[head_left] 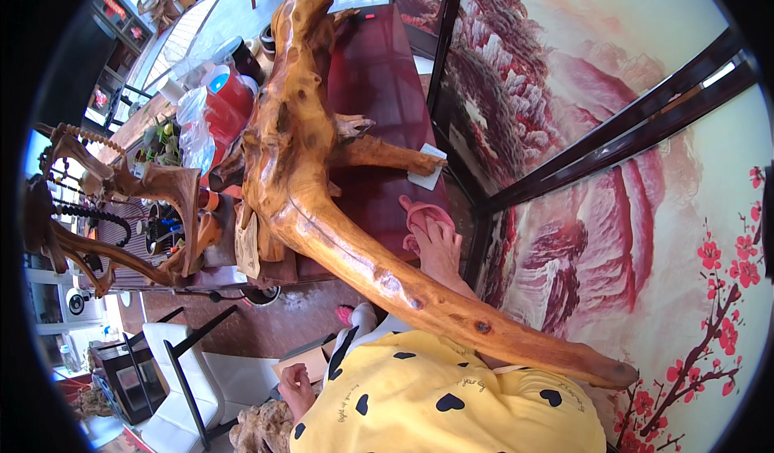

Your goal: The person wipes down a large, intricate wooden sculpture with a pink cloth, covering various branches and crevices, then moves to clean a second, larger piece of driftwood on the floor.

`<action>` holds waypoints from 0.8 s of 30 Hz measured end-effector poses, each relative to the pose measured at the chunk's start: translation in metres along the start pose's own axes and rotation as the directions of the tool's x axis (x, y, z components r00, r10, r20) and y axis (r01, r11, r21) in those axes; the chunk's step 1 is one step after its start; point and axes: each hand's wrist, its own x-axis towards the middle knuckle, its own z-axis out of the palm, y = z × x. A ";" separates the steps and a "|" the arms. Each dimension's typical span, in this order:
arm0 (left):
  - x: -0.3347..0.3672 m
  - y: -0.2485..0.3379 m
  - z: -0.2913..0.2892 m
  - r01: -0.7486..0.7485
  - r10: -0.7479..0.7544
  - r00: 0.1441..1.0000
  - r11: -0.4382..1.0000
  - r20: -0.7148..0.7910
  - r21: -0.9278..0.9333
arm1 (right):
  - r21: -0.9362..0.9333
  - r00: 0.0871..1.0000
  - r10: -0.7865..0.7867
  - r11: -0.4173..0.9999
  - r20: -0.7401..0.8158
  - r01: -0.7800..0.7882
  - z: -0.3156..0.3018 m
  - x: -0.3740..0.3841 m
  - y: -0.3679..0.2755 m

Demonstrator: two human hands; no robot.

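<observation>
My right hand [436,247] is on a pink cloth [425,213], its fingers bent over it, on the dark red tabletop [375,90] near its right edge. My right forearm passes beneath a long polished wooden branch [379,279]. The branch belongs to a big glossy piece of driftwood [290,130] that stretches across the table and out over my yellow apron [451,396]. My left hand [297,384] hangs low by my side, away from the table, fingers loosely bent with nothing visible in them. A white folded paper or cloth [427,167] lies at a side branch's tip.
Right of the table stands a framed painted screen [564,235]. To the left are a red bag [226,110], a wooden stand with bead strings [153,187] and a white chair [181,372]. A rough lump of wood or stone [262,429] sits near my left hand.
</observation>
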 end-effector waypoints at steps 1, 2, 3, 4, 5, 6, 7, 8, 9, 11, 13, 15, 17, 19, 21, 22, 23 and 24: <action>0.000 0.002 0.000 0.008 -0.008 1.000 1.000 0.000 0.006 | 0.005 1.000 0.008 1.000 -0.015 -0.008 0.000 0.002 0.003; 0.001 0.005 0.003 -0.016 0.016 1.000 0.999 0.002 -0.032 | 0.018 0.998 -0.006 1.000 -0.061 0.007 0.004 0.008 0.002; 0.002 0.015 0.005 -0.043 0.043 0.999 0.999 -0.001 -0.019 | 0.032 0.997 -0.036 0.999 -0.069 0.038 0.008 0.015 -0.003; 0.005 0.027 0.007 -0.070 0.070 0.998 0.998 0.000 -0.006 | 0.043 0.995 -0.064 0.997 -0.077 0.067 0.012 0.025 -0.008; 0.006 0.034 0.007 -0.096 0.096 0.995 0.995 0.000 0.007 | 0.054 0.992 -0.093 0.994 -0.084 0.097 0.016 0.037 -0.015; 0.007 0.026 0.012 -0.104 0.104 0.995 0.993 0.001 -0.055 | 0.062 0.985 -0.128 0.989 -0.112 0.136 0.024 0.049 -0.024; 0.008 0.034 0.011 -0.119 0.120 0.993 0.992 0.019 -0.050 | 0.094 0.979 -0.146 0.983 -0.140 0.160 0.033 0.064 -0.031; 0.008 0.044 0.012 -0.133 0.134 0.990 0.990 0.036 -0.045 | 0.124 0.972 -0.163 0.975 -0.167 0.185 0.042 0.079 -0.038; 0.008 0.053 0.012 -0.144 0.146 0.988 0.989 0.050 -0.037 | 0.158 0.964 -0.182 0.964 -0.194 0.214 0.052 0.094 -0.045; 0.008 0.065 0.014 -0.173 0.174 0.984 0.985 0.047 -0.021 | 0.125 0.931 -0.163 0.969 -0.326 0.213 0.062 0.126 -0.057; 0.007 0.073 0.014 -0.182 0.183 0.981 0.983 0.058 -0.018 | 0.157 0.926 -0.140 0.966 -0.350 0.206 0.071 0.149 -0.070; 0.006 0.069 0.015 -0.199 0.198 0.978 0.980 0.060 0.019 | 0.240 0.955 -0.133 0.950 -0.266 0.199 0.076 0.158 -0.080; 0.003 0.067 0.014 -0.197 0.193 0.979 0.979 0.069 0.058 | 0.140 0.926 -0.280 0.936 -0.253 0.322 0.078 0.143 -0.083; 0.000 0.066 0.011 -0.181 0.177 0.982 0.982 0.067 0.058 | 0.189 0.906 -0.374 0.892 -0.199 0.410 0.069 0.121 -0.084; -0.002 0.072 0.006 -0.133 0.129 0.989 0.990 0.066 0.052 | 0.390 0.894 -0.431 0.808 -0.120 0.442 0.052 0.094 -0.072; -0.001 0.073 0.002 -0.141 0.137 0.989 0.988 0.057 0.068 | 0.527 0.929 -0.335 0.766 -0.159 0.367 0.044 0.094 -0.065; 0.001 0.073 -0.001 -0.157 0.152 0.987 0.983 0.059 0.096 | 0.654 0.956 -0.234 0.697 -0.179 0.294 0.037 0.097 -0.057; 0.004 0.074 -0.005 -0.173 0.166 0.984 0.977 0.064 0.125 | 0.766 0.975 -0.126 0.604 -0.182 0.221 0.025 0.102 -0.055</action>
